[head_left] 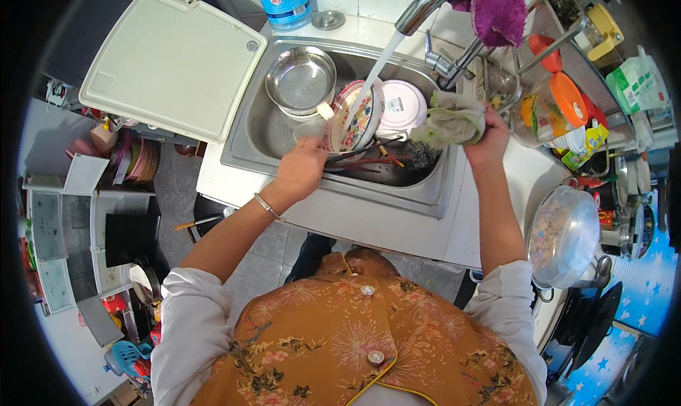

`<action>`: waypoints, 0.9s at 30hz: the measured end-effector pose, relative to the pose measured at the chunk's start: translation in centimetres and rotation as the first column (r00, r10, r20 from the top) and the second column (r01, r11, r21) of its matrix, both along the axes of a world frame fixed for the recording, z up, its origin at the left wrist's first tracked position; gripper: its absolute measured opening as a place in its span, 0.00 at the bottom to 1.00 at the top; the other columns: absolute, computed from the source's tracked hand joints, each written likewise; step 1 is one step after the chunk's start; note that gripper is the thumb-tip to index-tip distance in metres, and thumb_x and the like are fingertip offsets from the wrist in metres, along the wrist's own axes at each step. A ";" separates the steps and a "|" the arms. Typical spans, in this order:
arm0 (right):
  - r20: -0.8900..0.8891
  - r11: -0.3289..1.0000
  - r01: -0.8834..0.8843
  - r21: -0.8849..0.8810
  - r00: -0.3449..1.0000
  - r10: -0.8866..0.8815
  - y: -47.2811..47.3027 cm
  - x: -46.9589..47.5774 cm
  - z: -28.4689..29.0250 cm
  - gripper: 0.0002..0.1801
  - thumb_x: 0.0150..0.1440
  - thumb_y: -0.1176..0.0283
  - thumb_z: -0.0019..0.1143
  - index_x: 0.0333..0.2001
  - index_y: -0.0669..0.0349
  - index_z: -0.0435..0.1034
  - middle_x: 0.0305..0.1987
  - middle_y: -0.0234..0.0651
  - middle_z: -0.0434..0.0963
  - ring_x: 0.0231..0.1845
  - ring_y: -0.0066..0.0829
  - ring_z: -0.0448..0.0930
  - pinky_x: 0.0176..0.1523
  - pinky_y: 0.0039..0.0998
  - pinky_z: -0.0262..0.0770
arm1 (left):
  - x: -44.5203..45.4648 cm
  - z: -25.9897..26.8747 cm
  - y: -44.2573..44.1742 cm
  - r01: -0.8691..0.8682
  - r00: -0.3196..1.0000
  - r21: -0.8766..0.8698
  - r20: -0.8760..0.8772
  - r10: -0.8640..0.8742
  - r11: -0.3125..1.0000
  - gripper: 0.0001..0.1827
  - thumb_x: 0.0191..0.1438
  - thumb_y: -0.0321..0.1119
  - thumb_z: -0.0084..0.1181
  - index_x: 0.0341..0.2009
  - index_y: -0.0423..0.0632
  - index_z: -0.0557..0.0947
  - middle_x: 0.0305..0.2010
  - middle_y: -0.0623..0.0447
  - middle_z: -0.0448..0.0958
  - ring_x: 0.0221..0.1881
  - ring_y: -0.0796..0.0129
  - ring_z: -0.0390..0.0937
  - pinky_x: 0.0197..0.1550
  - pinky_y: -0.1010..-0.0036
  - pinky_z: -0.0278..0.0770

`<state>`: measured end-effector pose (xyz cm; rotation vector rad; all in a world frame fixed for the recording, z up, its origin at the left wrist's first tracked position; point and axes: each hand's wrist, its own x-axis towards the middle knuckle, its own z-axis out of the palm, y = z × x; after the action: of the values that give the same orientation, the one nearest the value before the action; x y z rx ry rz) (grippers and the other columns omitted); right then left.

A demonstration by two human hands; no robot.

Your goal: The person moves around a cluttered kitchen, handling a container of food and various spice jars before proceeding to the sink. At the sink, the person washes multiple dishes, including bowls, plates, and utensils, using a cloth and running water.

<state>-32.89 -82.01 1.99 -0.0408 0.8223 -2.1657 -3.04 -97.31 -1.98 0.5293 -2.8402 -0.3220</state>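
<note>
My left hand (300, 164) is over the front of the steel sink (340, 185), its fingers on a small pale dish (309, 130) whose exact kind is blurred. To the right, my right hand (492, 137) grips a greyish-green scrubbing cloth (452, 119) above the sink's right rim. Water runs from the faucet (433, 4) into a flower-patterned bowl (357, 121) tilted on its side. Beside that bowl rests an upturned pale pink dish (400, 105). A round steel basin (301, 78) sits on other dishes at the back left. Chopsticks (367, 162) lie near the front.
A cream plastic lid (173, 62) stands left of the sink. Behind are a blue-labelled water bottle (284, 4) and a sink plug (328, 20). A purple cloth (500, 12) hangs over the faucet. On the right are an orange-lidded jar (553, 110) and a covered pot (565, 235).
</note>
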 end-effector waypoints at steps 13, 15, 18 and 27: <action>-0.283 0.978 -0.143 0.150 0.942 0.181 -3.2 4.9 1.3 0.12 0.53 0.72 0.40 0.40 0.64 0.63 0.38 0.35 0.71 0.39 0.26 0.71 0.45 0.25 0.67 | -5.3 4.0 4.0 0.005 0.972 1.000 0.001 0.233 -0.026 0.23 0.52 0.52 0.43 0.46 0.50 0.69 0.45 0.51 0.69 0.44 0.61 0.69 0.43 0.63 0.67; -0.298 0.961 -0.189 0.203 0.923 0.244 -3.9 7.8 1.0 0.09 0.53 0.72 0.42 0.37 0.64 0.65 0.35 0.34 0.71 0.35 0.22 0.71 0.42 0.23 0.68 | -6.8 4.8 4.1 0.149 0.951 0.854 0.014 0.310 -0.498 0.26 0.52 0.56 0.39 0.49 0.51 0.65 0.46 0.52 0.68 0.43 0.60 0.69 0.43 0.57 0.67; -0.576 0.821 -0.139 0.554 0.648 0.498 -3.5 11.5 0.2 0.11 0.53 0.67 0.44 0.34 0.64 0.66 0.30 0.31 0.71 0.32 0.19 0.71 0.37 0.23 0.68 | -7.3 4.6 4.5 0.256 0.902 0.669 0.094 0.421 -0.698 0.24 0.50 0.51 0.43 0.48 0.52 0.65 0.47 0.52 0.67 0.44 0.59 0.69 0.43 0.51 0.66; -0.195 0.410 0.546 0.731 -0.408 0.892 -0.4 6.6 -3.2 0.11 0.41 0.65 0.53 0.30 0.56 0.71 0.35 0.39 0.71 0.42 0.35 0.69 0.44 0.35 0.61 | -1.9 4.7 0.9 0.415 0.790 0.680 0.061 0.610 -0.604 0.20 0.39 0.27 0.48 0.42 0.42 0.69 0.38 0.48 0.72 0.39 0.59 0.71 0.47 0.64 0.68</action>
<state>-26.27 -82.41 -1.20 -1.7233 2.3300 0.0777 -4.97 -96.41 2.70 0.7734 -0.4812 -2.6330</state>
